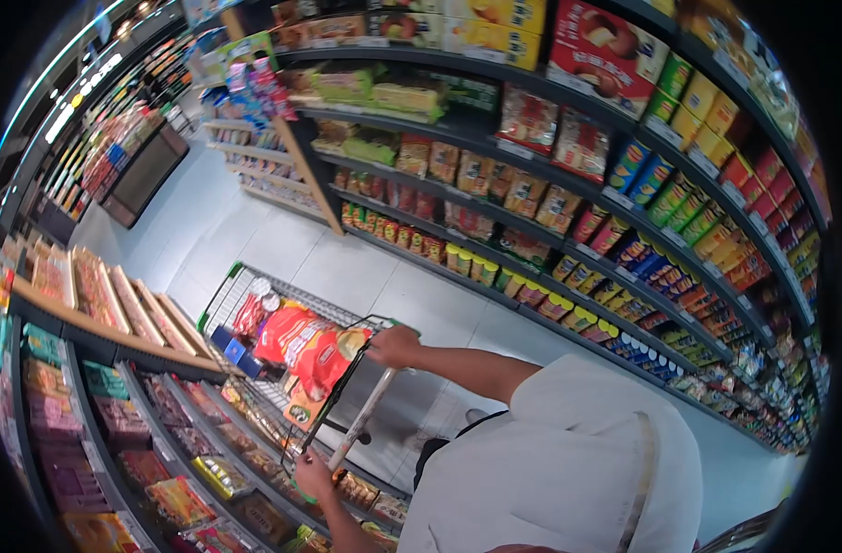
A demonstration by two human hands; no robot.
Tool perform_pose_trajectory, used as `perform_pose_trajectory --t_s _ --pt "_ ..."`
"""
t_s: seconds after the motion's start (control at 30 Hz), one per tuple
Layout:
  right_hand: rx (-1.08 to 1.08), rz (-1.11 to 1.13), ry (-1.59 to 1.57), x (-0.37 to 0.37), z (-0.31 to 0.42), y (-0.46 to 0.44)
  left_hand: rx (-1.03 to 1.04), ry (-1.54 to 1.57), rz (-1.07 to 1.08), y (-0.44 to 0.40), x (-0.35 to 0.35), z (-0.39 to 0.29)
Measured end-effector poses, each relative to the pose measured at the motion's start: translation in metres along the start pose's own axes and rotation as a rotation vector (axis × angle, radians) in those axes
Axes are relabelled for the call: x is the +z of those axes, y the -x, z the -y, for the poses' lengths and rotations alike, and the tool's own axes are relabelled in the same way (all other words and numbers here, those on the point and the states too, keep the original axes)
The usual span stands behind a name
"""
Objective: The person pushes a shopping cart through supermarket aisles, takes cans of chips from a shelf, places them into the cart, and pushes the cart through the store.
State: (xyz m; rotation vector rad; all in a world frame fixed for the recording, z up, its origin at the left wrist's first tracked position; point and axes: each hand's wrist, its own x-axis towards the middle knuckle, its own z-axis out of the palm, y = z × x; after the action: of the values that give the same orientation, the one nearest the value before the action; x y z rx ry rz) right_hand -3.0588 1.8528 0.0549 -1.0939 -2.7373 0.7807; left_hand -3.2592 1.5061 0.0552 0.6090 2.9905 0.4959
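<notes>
A shopping cart (220,297) with a wire basket and green corner trim stands in front of me. Its pale handle bar (361,420) runs between my two hands. My right hand (396,347) is closed around the upper end of the bar. At the lower end, my left hand (313,473) is closed on the handle too, its fingers partly hidden. Inside the basket lie a large red and orange snack bag (297,346), a dark blue box (232,348) and a small orange-brown package (303,405) near the handle side.
Tall shelves (495,147) of boxed and bagged snacks line the right side of the aisle. Slanted racks (154,419) of packaged goods run close along the left. Pale floor tiles (297,247) stretch ahead, towards another display stand (145,175) farther off.
</notes>
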Motion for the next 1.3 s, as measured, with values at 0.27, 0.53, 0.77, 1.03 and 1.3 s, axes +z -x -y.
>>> perform_pose_trajectory --t_s 0.27,0.53,0.77,1.03,1.3 --pt "-0.092 0.041 -0.051 -0.01 -0.03 0.048 -0.032 -0.097 0.025 0.059 0.021 0.012" --pt "-0.11 0.036 -0.08 -0.028 -0.068 0.09 -0.145 -0.038 0.253 0.13 0.02 -0.013" --pt "-0.111 -0.009 -0.107 -0.036 -0.092 0.122 -0.121 -0.021 0.305 0.18 0.023 -0.019" --pt "-0.053 0.003 -0.118 -0.035 -0.1 0.172 -0.115 -0.025 0.318 0.235 0.005 -0.032" --pt "-0.005 0.004 -0.017 -0.027 -0.088 0.251 -0.114 -0.056 0.231 0.285 -0.003 0.003"
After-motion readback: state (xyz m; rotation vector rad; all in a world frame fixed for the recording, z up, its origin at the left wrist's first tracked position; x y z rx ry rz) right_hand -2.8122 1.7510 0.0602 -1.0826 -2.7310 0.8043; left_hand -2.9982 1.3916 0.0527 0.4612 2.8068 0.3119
